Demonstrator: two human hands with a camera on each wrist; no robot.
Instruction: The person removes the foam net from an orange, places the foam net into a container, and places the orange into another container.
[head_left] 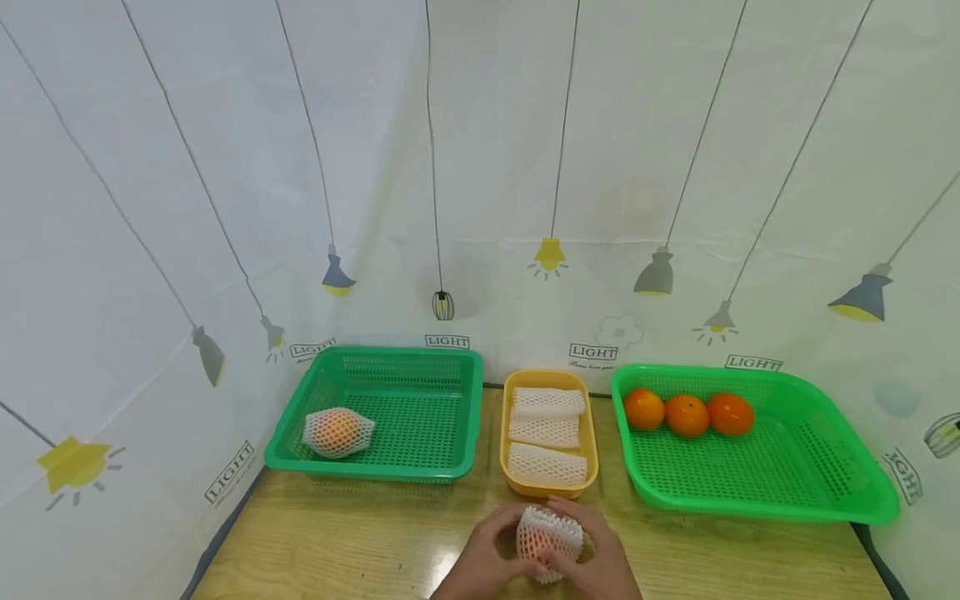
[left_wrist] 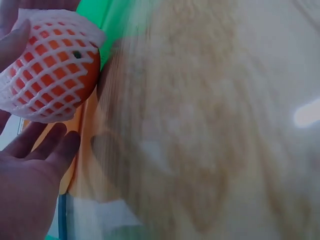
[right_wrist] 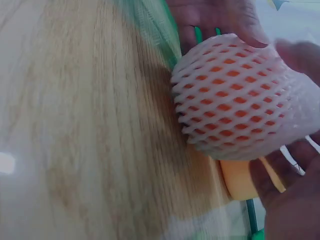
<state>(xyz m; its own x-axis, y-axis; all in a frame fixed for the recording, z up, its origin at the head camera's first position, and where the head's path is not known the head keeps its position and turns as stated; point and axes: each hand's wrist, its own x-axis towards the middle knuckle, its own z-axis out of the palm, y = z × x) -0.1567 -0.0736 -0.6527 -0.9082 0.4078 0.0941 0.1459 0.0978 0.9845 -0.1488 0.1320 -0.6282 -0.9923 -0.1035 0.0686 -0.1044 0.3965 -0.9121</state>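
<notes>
Your left hand (head_left: pixel 483 554) and right hand (head_left: pixel 604 554) are both grasping one orange fruit (left_wrist: pixel 56 70), thumbs in front and fingers curled behind. A white foam net sleeve (right_wrist: pixel 240 107) wraps most of the fruit, its loose end bunched at the top; in your left wrist view, a strip of bare skin and a small green spot show at one side. You have the fruit at the near side of the yellow tray (head_left: pixel 549 378), over the wooden table (head_left: pixel 360 533); you cannot tell from these views whether it touches the tabletop.

In the tray, more foam net sleeves (head_left: pixel 546 431) lie crosswise, one behind another. To your left is the dark green basket (head_left: pixel 475 417), with a netted fruit (head_left: pixel 339 432) in its near left part. To your right, the bright green basket (head_left: pixel 795 467) holds three bare orange fruits (head_left: pixel 687 416) in a row toward its back left. Behind all three containers, you face a pale wall covering (head_left: pixel 495 183) printed with hanging lamps and the word "LIGHT".
</notes>
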